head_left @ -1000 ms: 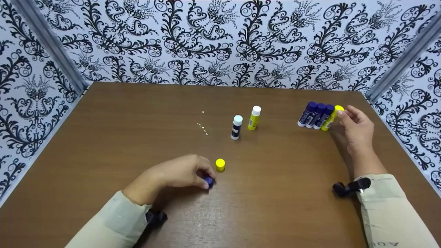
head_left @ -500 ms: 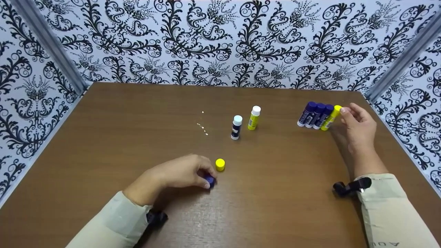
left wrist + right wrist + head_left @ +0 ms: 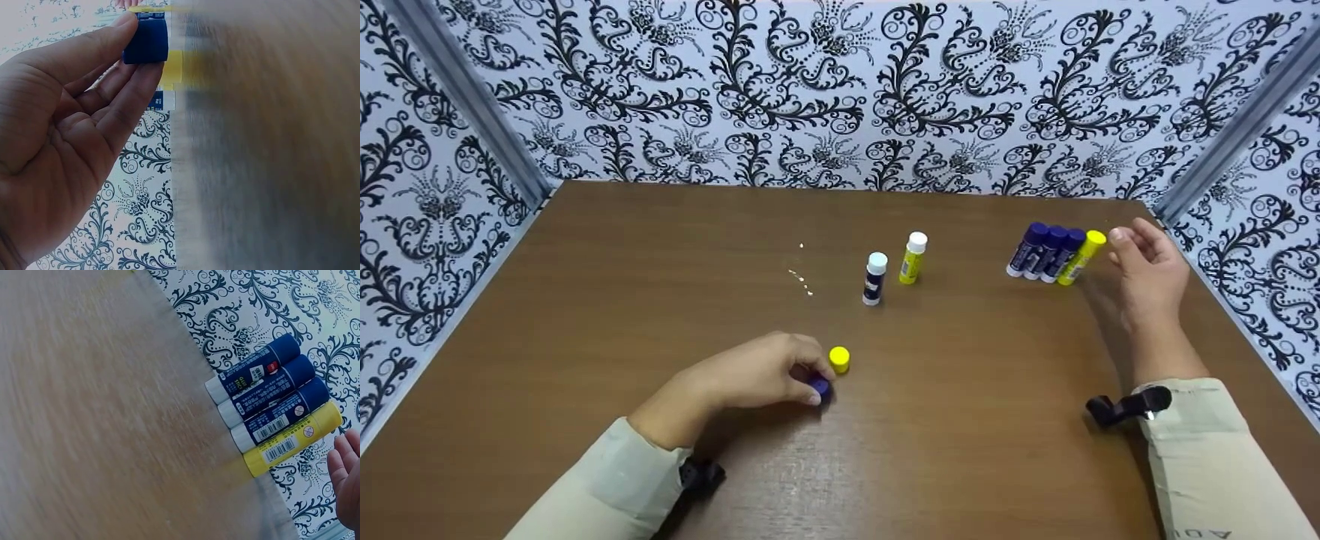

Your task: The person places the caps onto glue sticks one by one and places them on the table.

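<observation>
The left hand (image 3: 757, 369) pinches a blue cap (image 3: 147, 40) between thumb and fingers, while the right hand (image 3: 1155, 277) holds nothing, its fingers loosely bent just beside a yellow glue stick (image 3: 1082, 257) and apart from it. Beneath them spreads a brown tabletop (image 3: 960, 435) with a fine wood grain and a soft sheen near its front. White walls (image 3: 825, 90) printed with black scrolling flourishes enclose the back and both sides, and grey posts (image 3: 470, 90) stand at the two rear corners. The blue cap is a short, smooth cylinder; whether it touches the tabletop is hard to tell. Just beyond the left fingertips sits a squat yellow cap (image 3: 839, 358). Farther back, between the hands, two slim tubes stand upright near each other: a dark blue tube (image 3: 873, 281) and a yellow tube (image 3: 912, 260), both with white tops. Small white flecks (image 3: 809, 292) dot the wood to their left. Toward the right rear, three blue glue sticks (image 3: 270, 389) with white bases stand side by side, the yellow glue stick ending their row on the side nearest the right hand, its printed label bearing a barcode.
</observation>
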Demonstrator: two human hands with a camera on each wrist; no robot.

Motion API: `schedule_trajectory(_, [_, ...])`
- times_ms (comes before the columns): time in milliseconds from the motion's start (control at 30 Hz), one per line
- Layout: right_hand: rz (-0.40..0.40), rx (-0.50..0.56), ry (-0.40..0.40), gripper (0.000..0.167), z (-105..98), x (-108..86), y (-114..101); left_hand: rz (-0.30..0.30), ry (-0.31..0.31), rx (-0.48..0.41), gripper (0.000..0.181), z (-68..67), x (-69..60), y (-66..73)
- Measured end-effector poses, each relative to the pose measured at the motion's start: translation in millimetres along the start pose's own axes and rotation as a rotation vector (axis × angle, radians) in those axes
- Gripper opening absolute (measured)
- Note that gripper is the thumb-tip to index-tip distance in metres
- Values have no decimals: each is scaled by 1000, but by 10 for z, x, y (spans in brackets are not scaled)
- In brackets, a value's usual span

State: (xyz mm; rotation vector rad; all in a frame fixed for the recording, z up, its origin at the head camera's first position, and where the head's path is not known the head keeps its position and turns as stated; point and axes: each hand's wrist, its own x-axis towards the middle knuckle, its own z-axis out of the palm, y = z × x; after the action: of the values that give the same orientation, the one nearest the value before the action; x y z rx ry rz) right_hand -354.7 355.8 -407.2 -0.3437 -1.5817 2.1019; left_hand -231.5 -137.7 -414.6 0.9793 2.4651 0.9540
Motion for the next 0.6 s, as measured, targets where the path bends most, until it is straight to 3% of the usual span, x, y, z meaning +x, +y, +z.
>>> schedule_trajectory(267, [-16,55,16,40,22,-4,-97,17,18,0,24,-15,9,28])
schedule_trajectory(600, [-119,127,12,46,119,-70,-208,20,19,3,25,-13,6,16])
